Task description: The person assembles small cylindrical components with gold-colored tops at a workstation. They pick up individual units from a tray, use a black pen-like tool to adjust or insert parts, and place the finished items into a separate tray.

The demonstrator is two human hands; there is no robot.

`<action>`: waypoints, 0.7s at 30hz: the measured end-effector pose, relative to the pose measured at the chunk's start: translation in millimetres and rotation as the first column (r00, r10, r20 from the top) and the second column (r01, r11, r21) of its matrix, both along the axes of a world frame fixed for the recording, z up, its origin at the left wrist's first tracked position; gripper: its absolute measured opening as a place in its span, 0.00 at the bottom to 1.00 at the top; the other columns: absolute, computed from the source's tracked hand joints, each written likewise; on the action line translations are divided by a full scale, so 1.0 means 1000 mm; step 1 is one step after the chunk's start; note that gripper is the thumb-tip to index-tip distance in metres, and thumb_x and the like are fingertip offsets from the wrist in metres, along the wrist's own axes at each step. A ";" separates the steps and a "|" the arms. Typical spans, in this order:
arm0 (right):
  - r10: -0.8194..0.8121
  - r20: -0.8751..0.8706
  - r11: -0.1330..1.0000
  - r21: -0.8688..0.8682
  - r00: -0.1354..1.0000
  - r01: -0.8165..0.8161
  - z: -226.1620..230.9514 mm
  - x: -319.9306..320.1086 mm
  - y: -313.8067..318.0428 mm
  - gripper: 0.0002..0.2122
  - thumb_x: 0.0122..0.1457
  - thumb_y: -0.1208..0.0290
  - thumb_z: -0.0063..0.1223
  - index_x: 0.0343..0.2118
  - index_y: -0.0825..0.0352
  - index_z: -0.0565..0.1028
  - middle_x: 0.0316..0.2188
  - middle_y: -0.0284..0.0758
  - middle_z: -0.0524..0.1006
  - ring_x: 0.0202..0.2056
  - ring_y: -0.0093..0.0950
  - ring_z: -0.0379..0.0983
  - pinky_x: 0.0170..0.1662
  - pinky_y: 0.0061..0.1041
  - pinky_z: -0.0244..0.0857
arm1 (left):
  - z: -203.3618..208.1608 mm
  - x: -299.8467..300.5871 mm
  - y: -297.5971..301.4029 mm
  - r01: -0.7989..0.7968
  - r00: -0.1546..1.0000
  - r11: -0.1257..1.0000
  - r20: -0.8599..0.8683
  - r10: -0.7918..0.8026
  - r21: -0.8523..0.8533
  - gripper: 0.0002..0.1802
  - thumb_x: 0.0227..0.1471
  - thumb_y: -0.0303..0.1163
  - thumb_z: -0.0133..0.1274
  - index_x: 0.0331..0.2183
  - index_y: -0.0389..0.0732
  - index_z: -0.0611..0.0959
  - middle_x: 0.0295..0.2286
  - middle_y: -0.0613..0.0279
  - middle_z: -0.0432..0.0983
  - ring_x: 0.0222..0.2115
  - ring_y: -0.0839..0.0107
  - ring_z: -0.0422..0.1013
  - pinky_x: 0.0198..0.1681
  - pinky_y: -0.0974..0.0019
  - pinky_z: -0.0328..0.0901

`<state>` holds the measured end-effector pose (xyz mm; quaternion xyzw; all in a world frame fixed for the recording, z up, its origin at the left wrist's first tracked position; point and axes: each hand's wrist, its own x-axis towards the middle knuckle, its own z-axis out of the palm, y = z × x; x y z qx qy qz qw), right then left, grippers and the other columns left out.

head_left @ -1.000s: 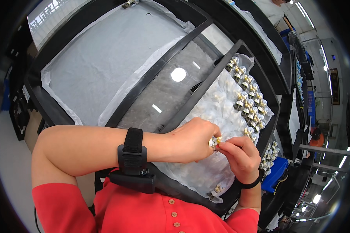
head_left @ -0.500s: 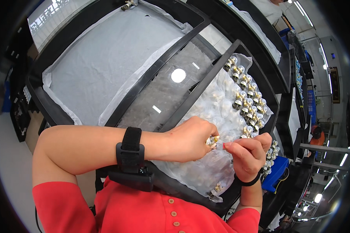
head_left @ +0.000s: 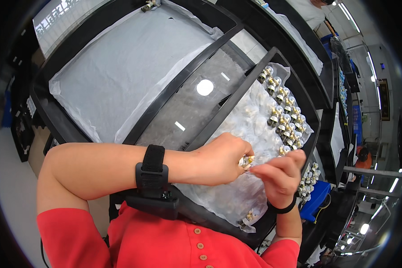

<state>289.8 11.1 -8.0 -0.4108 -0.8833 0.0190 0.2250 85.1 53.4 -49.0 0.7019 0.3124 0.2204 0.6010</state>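
Closed around a small white-and-gold figurine (head_left: 247, 161), my left hand (head_left: 222, 158) is over the near part of a black tray (head_left: 228, 107). My right hand (head_left: 281, 181) comes in from the right, thumb and forefinger pinched close to the figurine. Those fingertips are slightly smeared, and whatever they hold is too small to make out. Under both hands, thin white plastic sheeting (head_left: 250, 107) covers lumpy contents. Rows of similar figurines (head_left: 288, 111) with clear round tops and dark bases stand along the tray's right side. One more figurine (head_left: 249, 216) lies at the near corner.
A larger black tray (head_left: 165, 96) lined with pale sheeting (head_left: 125, 67) lies to the left, with a figurine (head_left: 149, 5) at its far edge. Between the trays is a grey tabletop (head_left: 192, 96). A blue bin (head_left: 316, 201) and more figurines (head_left: 309, 181) are at the right.
My right hand has moved left, bringing its fingertips up to the figurine. The small red bit seen at its fingertips earlier no longer shows. My left hand has barely moved.
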 end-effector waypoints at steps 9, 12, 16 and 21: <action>-0.067 0.085 0.983 0.177 0.994 0.051 0.007 0.002 -0.004 0.16 0.33 0.75 0.63 0.28 0.48 0.82 0.26 0.16 0.71 0.33 0.23 0.58 0.43 0.31 0.47 | 0.001 0.000 0.002 0.037 0.999 0.999 -0.038 -0.035 0.039 0.18 0.46 0.26 0.55 0.42 0.32 0.78 0.24 0.45 0.77 0.21 0.61 0.75 0.27 0.61 0.67; -0.069 0.116 0.984 0.171 0.991 0.048 0.005 0.001 -0.004 0.16 0.33 0.75 0.62 0.28 0.48 0.82 0.27 0.15 0.71 0.33 0.22 0.59 0.47 0.32 0.46 | 0.002 0.000 0.003 0.029 0.999 0.999 -0.046 -0.028 0.034 0.18 0.46 0.26 0.55 0.42 0.32 0.78 0.23 0.46 0.77 0.21 0.61 0.75 0.27 0.61 0.67; -0.060 0.152 0.982 0.188 0.987 0.031 0.002 -0.001 -0.005 0.15 0.34 0.76 0.62 0.28 0.48 0.82 0.27 0.15 0.71 0.33 0.20 0.59 0.50 0.33 0.44 | 0.003 0.000 0.002 0.027 0.999 0.999 -0.038 -0.026 0.022 0.17 0.46 0.26 0.55 0.41 0.31 0.79 0.22 0.45 0.77 0.21 0.60 0.75 0.27 0.61 0.67; -0.036 0.241 0.981 0.195 0.970 -0.012 -0.004 -0.004 -0.009 0.14 0.36 0.75 0.62 0.28 0.50 0.82 0.27 0.15 0.71 0.34 0.20 0.60 0.51 0.35 0.43 | -0.003 0.001 0.000 0.009 0.999 0.999 -0.042 -0.007 0.049 0.16 0.45 0.25 0.55 0.39 0.31 0.80 0.21 0.44 0.77 0.21 0.58 0.75 0.27 0.60 0.67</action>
